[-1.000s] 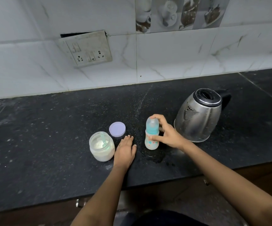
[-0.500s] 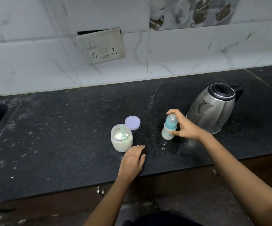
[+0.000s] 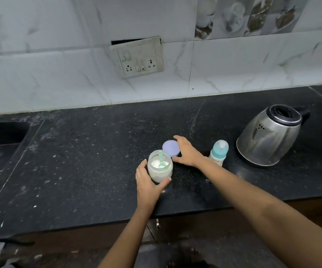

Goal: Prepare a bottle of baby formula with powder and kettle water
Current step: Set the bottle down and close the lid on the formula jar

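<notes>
Head view: the left hand is wrapped round the powder jar. The right hand curls round the lid just behind the jar, with the bottle beside its wrist.

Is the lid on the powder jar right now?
No, the purple lid lies on the counter behind the open powder jar, which has a scoop inside.

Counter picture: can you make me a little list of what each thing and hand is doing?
powder jar: open, upright, green scoop inside
left hand: holds the powder jar
purple lid: flat on the counter behind the powder jar
right hand: curved around the purple lid, grip unclear
baby bottle: upright, cap on, no hand on it
kettle: standing right of the baby bottle
</notes>
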### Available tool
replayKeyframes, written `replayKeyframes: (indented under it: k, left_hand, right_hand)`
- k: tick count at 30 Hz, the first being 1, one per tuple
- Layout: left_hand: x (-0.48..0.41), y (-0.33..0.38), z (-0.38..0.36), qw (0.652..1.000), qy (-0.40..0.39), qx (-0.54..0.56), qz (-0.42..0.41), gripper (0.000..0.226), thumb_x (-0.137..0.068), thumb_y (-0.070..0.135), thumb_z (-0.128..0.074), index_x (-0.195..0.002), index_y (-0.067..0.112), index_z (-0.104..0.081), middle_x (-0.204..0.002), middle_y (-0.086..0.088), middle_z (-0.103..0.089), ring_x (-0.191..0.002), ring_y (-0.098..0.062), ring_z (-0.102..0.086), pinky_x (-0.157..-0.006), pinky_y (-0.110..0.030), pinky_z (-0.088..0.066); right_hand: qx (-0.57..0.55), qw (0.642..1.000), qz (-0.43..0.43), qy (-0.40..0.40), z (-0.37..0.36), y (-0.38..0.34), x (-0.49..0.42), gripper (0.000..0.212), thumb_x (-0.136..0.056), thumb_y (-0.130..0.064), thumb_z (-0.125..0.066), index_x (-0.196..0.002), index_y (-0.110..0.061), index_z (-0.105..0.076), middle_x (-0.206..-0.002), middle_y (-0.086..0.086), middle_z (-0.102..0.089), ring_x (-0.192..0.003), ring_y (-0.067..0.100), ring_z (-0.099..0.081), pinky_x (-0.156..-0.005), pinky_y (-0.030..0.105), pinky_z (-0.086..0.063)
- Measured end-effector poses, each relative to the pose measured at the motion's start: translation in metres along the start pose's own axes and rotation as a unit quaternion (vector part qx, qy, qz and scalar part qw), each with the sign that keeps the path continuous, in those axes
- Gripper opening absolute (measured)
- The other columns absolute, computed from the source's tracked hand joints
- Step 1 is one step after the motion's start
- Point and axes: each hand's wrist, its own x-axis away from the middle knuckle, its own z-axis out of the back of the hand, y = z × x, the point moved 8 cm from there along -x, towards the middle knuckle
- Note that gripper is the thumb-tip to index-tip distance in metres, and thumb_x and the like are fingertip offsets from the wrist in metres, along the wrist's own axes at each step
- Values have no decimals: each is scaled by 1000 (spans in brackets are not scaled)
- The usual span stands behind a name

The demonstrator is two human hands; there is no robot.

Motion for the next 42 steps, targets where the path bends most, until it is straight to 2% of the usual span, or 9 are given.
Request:
replayKeyframes:
  k: [4,8,15,20,26,30,34,39,42]
  left_hand:
    - [-13,-7,-7,998,-43,43,18,107,-56,47,-84,-144,25,-28,-146,7,-38,-134,-13,-36,-108,-37,-36]
    - [-18,-1,-8,997,-66,50,3,100,-59,39,-86,-142,30,-31,-140,18,-42,-128,-2,-40,-104,-28,-37]
    - [-29,6,-11,991,-101,85,-8,85,-57,32,-87,-129,42,-43,-127,20,-53,-117,2,-50,-95,-24,-44]
    - [-38,14,-28,987,-126,102,9,85,-56,32,-87,-128,44,-42,-124,20,-53,-113,3,-51,-83,-13,-42]
    - [-51,3,-41,986,-130,96,40,91,-50,35,-89,-129,38,-42,-120,16,-57,-109,-3,-55,-87,-24,-48]
    - [-52,6,-47,984,-141,96,46,84,-51,34,-89,-120,39,-41,-112,15,-57,-102,-3,-56,-74,-13,-46]
    - [-55,4,-50,982,-151,100,48,87,-51,30,-88,-124,39,-42,-115,14,-59,-103,-3,-57,-75,-15,-46]
    - [-55,-2,-51,982,-139,108,63,93,-48,30,-88,-129,40,-42,-116,13,-60,-105,-3,-58,-78,-17,-48]
    - [-55,0,-51,983,-149,94,60,92,-50,30,-88,-129,40,-41,-115,13,-60,-101,-3,-59,-76,-19,-49]
  right_hand:
    - [-9,998,-51,-21,-15,13,-27,106,-75,-40,-77,-152,-14,-8,-159,15,-12,-146,36,-1,-117,46,-11]
    - [40,998,-57,-9,-17,13,-35,102,-69,-46,-80,-146,-9,-24,-144,17,-37,-134,36,-33,-109,44,-29]
    - [347,915,104,-178,31,-48,-27,81,-61,-30,-82,-126,-8,-39,-124,8,-42,-113,22,-40,-89,40,-47]
    - [312,905,180,-226,38,-93,-14,76,-60,-22,-84,-121,-9,-41,-110,3,-37,-96,20,-46,-62,28,-40]
    - [190,928,213,-240,9,-80,-1,92,-76,-30,-73,-151,-16,-22,-155,4,-27,-137,22,-29,-108,31,-31]
    - [266,917,273,-117,5,-73,13,80,-84,-45,-63,-150,-20,-25,-147,8,-33,-125,26,-36,-106,34,-32]
    - [310,926,212,-41,8,-74,14,91,-78,-75,-40,-142,-11,-34,-123,12,-47,-102,27,-46,-92,38,-39]
    - [313,946,-53,-72,20,-69,24,90,-73,-83,-43,-114,-4,-51,-108,10,-58,-96,29,-60,-72,35,-40]
    - [307,945,1,-116,46,-74,22,71,-82,-78,-37,-84,-10,-56,-88,5,-56,-85,29,-58,-68,33,-40]
